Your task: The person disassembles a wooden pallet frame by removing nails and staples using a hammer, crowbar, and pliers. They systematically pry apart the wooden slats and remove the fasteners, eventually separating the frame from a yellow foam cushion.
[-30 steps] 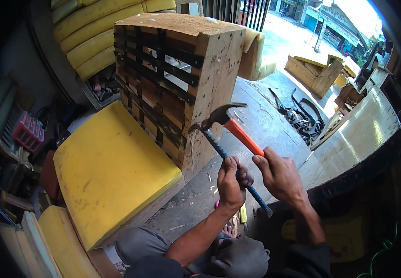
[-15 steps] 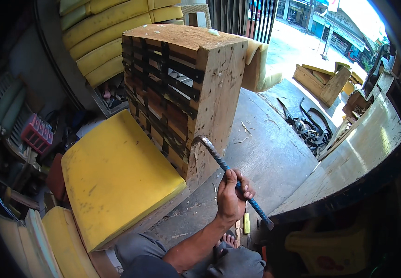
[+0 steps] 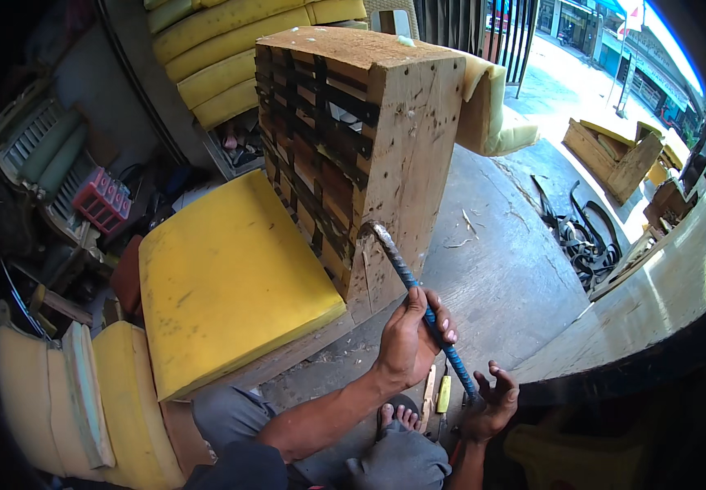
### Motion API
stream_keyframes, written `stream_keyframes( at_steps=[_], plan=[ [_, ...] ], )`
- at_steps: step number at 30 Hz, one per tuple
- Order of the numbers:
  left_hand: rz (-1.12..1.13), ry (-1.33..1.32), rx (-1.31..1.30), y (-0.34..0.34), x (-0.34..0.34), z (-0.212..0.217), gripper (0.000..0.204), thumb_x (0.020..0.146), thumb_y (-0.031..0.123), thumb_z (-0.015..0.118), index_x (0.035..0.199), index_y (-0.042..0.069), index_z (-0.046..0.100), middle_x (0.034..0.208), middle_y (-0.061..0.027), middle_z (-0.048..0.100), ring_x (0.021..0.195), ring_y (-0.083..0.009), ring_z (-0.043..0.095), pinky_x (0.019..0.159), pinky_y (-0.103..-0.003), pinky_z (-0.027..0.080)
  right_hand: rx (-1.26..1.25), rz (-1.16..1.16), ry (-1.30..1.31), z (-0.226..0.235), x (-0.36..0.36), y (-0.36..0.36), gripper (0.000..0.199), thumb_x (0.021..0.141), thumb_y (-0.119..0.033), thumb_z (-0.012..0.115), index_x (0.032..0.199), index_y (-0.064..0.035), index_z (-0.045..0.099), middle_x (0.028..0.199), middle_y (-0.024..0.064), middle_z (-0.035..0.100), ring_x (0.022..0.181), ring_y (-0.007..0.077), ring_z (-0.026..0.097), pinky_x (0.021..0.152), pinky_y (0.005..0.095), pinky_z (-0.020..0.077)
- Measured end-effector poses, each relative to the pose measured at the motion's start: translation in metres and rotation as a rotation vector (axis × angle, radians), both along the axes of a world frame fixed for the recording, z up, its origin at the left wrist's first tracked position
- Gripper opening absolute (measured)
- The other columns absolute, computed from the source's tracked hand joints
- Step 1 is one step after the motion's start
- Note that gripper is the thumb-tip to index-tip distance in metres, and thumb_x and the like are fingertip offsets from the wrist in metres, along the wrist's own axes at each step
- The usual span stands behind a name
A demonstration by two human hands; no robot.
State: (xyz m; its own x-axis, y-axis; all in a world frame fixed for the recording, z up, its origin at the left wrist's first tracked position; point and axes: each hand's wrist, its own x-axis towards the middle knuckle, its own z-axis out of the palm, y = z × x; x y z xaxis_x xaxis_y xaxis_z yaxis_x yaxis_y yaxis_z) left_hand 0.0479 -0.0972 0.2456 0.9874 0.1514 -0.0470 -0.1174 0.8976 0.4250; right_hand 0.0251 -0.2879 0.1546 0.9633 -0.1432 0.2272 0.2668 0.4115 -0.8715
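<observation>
The bent steel bar (image 3: 406, 282) sits just right of centre, its hooked tip pressed against the lower corner of the wooden seat frame (image 3: 406, 139), which rises toward 12 o'clock. The left hand (image 3: 410, 335) is closed around the shaft; the right hand (image 3: 492, 404), at 5 o'clock, spreads open at the butt end. The frame's webbing looks intact, so prying seems barely begun. A yellow cushion (image 3: 230, 278) lies at 9 o'clock. What the tip catches is too small to tell.

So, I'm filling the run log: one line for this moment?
left hand grips hooked bar | hook at wooden frame edge | right hand open at bar's lower end
</observation>
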Motion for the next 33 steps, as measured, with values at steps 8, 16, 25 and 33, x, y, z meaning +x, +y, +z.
stream_keyframes(
  at_steps=[8,16,25,33],
  plan=[
    [-0.169,0.439,1.719,0.063,-0.014,0.064,0.044,0.106,0.040,0.050,0.106,-0.001,0.066,0.089,-0.0108,0.068,0.092,-0.0183,0.068,0.076,-0.034,0.054,0.733,0.410,-0.078,0.004,0.020,-0.002,0.071,0.105,-0.060,0.030,0.090,-0.0028,0.069,0.075,0.0133,0.064,0.081,0.0297,0.063,0.096,0.0551,0.0502],
    [0.643,-0.287,2.115,0.178,0.110,0.272,0.044,0.102,0.040,0.051,0.110,0.000,0.069,0.099,-0.0130,0.069,0.094,-0.0221,0.062,0.086,-0.036,0.049,0.937,0.685,-0.236,0.010,0.024,-0.002,0.086,0.104,-0.065,0.021,0.050,-0.0065,0.057,0.038,0.0064,0.045,0.031,0.0207,0.046,0.054,0.0355,0.0429],
    [0.180,-0.236,2.097,0.189,0.184,0.247,0.052,0.108,0.043,0.039,0.141,0.006,0.056,0.134,-0.0137,0.062,0.120,-0.0221,0.058,0.105,-0.033,0.043,0.663,0.875,-0.737,0.181,0.033,-0.007,0.067,0.107,-0.049,0.036,0.050,-0.0165,0.025,0.040,-0.0032,0.029,0.027,0.0075,0.024,0.029,0.0250,0.0251],
    [0.645,-0.262,1.936,0.206,0.149,0.216,0.048,0.106,0.041,0.042,0.133,0.007,0.063,0.131,-0.0158,0.064,0.121,-0.0267,0.060,0.106,-0.035,0.043,0.461,0.845,-0.785,0.188,0.015,0.013,0.066,0.106,-0.045,0.045,0.054,-0.0043,0.043,0.044,0.0021,0.039,0.032,0.0137,0.039,0.035,0.0307,0.0395]
  ],
)
